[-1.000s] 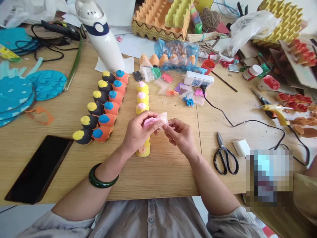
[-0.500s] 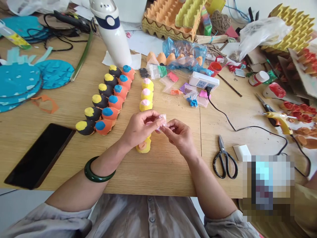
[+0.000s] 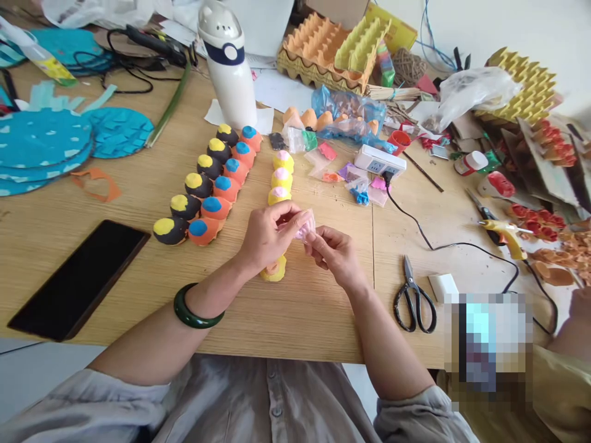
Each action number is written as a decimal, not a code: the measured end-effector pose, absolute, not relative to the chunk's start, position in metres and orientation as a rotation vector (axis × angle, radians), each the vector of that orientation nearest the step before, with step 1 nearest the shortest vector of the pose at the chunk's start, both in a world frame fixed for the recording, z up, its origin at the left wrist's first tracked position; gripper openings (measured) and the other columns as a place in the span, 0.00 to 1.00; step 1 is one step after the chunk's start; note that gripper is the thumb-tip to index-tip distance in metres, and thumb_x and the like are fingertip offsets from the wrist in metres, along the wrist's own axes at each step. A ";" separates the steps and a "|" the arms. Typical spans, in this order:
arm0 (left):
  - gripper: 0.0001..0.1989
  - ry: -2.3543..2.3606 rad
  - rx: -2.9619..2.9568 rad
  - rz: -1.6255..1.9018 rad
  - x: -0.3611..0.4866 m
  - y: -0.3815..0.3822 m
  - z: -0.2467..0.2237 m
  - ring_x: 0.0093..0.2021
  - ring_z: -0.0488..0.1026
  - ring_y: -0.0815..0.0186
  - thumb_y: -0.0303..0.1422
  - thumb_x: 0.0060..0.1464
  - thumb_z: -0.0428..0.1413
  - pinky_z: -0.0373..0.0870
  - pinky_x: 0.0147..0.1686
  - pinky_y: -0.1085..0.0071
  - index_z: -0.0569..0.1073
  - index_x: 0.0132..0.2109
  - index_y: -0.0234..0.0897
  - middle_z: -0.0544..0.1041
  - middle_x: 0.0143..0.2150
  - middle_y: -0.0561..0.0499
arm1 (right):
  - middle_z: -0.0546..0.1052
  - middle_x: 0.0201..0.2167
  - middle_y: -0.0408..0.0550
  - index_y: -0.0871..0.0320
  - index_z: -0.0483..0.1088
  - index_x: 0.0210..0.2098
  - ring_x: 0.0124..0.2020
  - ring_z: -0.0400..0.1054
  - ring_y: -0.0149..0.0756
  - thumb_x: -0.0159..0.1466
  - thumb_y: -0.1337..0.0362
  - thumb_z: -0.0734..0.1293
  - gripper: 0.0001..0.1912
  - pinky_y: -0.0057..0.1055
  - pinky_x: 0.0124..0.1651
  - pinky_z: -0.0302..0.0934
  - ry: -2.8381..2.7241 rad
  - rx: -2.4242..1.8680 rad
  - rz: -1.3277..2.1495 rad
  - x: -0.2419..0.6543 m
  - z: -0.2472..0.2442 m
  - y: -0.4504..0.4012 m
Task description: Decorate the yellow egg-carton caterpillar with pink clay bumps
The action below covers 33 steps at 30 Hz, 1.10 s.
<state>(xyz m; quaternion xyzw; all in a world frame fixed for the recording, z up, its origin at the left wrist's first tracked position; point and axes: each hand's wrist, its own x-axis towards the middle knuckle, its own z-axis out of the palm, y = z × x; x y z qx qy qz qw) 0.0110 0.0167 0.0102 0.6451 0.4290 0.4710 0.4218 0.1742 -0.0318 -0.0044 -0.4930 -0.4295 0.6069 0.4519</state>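
My left hand (image 3: 270, 237) and my right hand (image 3: 332, 255) pinch a small wad of pink clay in clear plastic film (image 3: 305, 226) between their fingertips. Below them stands a line of yellow egg-carton cups with pink tops (image 3: 281, 178), and my hands cover its middle. Its lowest yellow cup (image 3: 273, 269) sits just under my left hand. To the left lie rows of black cups with yellow tops (image 3: 198, 184) and orange cups with blue tops (image 3: 222, 187). A green bangle (image 3: 198, 306) circles my left wrist.
A black phone (image 3: 78, 280) lies at the left of the wooden table (image 3: 300, 326), with black scissors (image 3: 415, 301) at the right. Further back are a power strip (image 3: 379, 161), white bottle (image 3: 228, 67) and egg trays (image 3: 327, 55). A co-worker's arm (image 3: 572, 326) enters at the right.
My view has turned, shifting the table contents to the right. My hands have drawn closer together, and the pink wad in its film is more bunched between my fingers.
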 end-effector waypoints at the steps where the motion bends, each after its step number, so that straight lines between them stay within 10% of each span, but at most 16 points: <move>1: 0.14 1.063 1.575 1.193 0.012 0.017 0.010 0.25 0.71 0.71 0.39 0.61 0.61 0.69 0.28 0.76 0.75 0.29 0.36 0.78 0.24 0.54 | 0.72 0.22 0.39 0.57 0.72 0.28 0.18 0.52 0.22 0.60 0.40 0.77 0.26 0.27 0.20 0.42 -1.080 -1.218 1.473 0.174 -0.004 -0.032; 21: 0.22 1.106 1.573 1.136 0.014 0.012 0.011 0.21 0.60 0.71 0.46 0.62 0.58 0.58 0.21 0.73 0.73 0.24 0.38 0.66 0.18 0.56 | 0.69 0.19 0.37 0.57 0.71 0.26 0.17 0.49 0.21 0.57 0.43 0.79 0.25 0.27 0.20 0.38 -1.008 -1.260 1.431 0.175 0.002 -0.032; 27: 0.19 0.953 1.355 1.002 0.016 0.015 0.008 0.31 0.78 0.64 0.49 0.55 0.66 0.77 0.33 0.72 0.82 0.34 0.36 0.83 0.30 0.49 | 0.68 0.18 0.36 0.57 0.72 0.26 0.17 0.48 0.21 0.55 0.44 0.80 0.25 0.26 0.20 0.38 -1.003 -1.242 1.367 0.176 0.000 -0.031; 33: 0.15 0.993 1.390 1.067 0.016 0.013 0.007 0.27 0.75 0.67 0.44 0.54 0.66 0.72 0.26 0.73 0.84 0.38 0.36 0.84 0.31 0.50 | 0.69 0.21 0.37 0.57 0.73 0.29 0.17 0.51 0.22 0.57 0.42 0.78 0.24 0.26 0.20 0.41 -1.004 -1.238 1.402 0.178 0.000 -0.032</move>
